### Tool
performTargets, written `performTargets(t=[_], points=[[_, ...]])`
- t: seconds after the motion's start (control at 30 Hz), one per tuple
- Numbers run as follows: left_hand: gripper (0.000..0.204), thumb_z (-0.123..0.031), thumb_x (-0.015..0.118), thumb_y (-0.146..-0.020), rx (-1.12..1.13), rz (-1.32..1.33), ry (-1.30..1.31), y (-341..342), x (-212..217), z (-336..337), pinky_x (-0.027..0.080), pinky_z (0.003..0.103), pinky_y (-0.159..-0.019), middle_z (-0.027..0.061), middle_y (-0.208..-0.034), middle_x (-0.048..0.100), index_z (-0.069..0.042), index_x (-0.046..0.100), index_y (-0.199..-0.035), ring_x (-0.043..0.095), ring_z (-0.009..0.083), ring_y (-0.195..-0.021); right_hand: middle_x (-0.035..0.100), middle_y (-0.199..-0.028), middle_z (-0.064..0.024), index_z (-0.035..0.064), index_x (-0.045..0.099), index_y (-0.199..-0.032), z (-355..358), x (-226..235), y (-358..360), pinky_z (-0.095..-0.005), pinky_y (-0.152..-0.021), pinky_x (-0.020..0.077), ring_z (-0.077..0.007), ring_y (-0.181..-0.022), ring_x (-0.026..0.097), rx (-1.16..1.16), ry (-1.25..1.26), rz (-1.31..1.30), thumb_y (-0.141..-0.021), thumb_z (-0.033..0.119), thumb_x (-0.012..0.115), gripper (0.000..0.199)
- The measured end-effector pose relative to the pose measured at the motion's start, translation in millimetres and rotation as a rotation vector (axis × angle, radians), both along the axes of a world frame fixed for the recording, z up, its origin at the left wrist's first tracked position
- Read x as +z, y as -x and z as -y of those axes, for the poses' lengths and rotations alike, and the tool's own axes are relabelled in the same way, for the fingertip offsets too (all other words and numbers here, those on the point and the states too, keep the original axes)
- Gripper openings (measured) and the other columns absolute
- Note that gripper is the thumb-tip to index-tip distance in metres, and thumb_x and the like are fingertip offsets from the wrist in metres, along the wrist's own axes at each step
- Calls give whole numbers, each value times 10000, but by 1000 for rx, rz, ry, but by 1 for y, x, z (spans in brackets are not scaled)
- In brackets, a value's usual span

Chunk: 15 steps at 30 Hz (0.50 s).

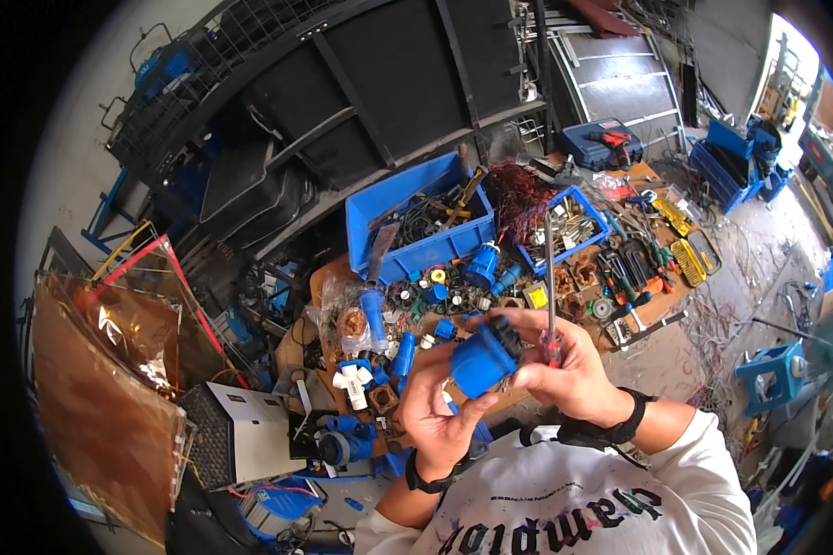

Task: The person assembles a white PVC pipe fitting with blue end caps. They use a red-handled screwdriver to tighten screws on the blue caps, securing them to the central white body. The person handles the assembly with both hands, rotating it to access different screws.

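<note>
My left hand (437, 418) is closed round a blue industrial plug housing (478, 363), held tilted in front of my chest. A black insert (505, 335) shows at the housing's upper end. My right hand (572, 372) grips a screwdriver (551, 348) by its red handle, the shaft pointing up and away from the housing. The fingers of that hand also reach the black insert; whether they press on it is hard to see. Below the hands on the worktable lie a blue cone-shaped sleeve (404, 355) and a white plastic fitting (353, 383).
A deep blue crate (423, 263) of cables and tools stands behind the hands. Right of it is a shallower blue bin (605, 233) of metal parts. Pliers and hand tools (627, 270) cover the right side. A white-topped box (250, 430) stands at left, blue plug parts (345, 448) nearby.
</note>
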<state>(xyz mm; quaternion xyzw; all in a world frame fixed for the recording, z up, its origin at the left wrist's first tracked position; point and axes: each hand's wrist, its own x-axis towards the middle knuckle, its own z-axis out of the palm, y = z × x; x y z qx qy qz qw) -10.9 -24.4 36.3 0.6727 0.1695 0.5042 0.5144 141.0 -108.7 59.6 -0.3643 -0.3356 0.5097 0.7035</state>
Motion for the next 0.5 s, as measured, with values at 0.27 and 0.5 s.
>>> performTargets(t=[0.27,0.5], points=[[761,-314,870,-668,145,-213,-557,-18,25,-22,454,399,-973,188,-1325,470,-9,520,-1272,516,316,-1189,525,-595,-10,60,568,-1020,-4,-1,-4,-205,-406,305,-63,-407,405,249,48,-420,-969,410,530,356],[679,-263,851,-705,-124,-110,-325,-30,28,-23,485,390,-942,201,-1291,536,2,550,-1254,586,306,-1138,545,-610,-18,78,567,-984,-4,0,-2,-224,-401,327,-96,-392,417,329,143,-536,-970,474,470,408]])
